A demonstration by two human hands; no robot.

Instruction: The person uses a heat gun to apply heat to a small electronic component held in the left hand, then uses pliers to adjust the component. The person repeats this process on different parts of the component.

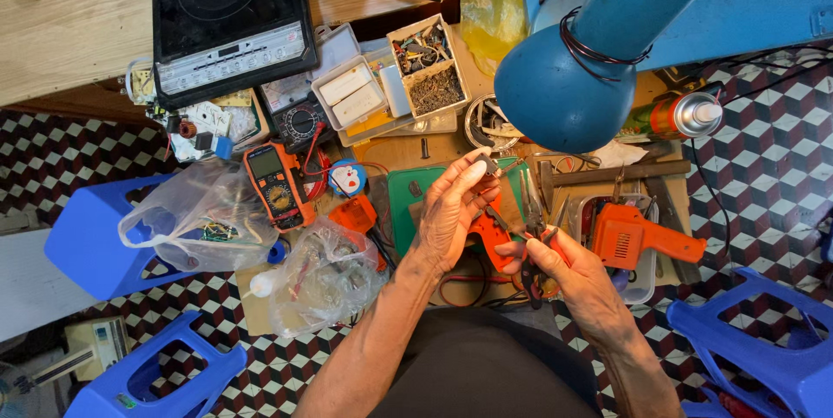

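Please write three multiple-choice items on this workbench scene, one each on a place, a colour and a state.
1. Where does the orange multimeter lie?
A. left of the left hand
B. on the induction cooker
C. under the blue lamp

2. What colour are the handles of the pliers in the right hand?
A. yellow
B. red and black
C. white

3. What is the left hand doing?
A. resting flat and empty
B. pinching a small dark part at its fingertips
C. gripping the spray can

Answers: 1 A, it lies by the clear plastic bag, left of the hand. 2 B, the right hand grips red and black handles. 3 B, the small part sits between thumb and finger.
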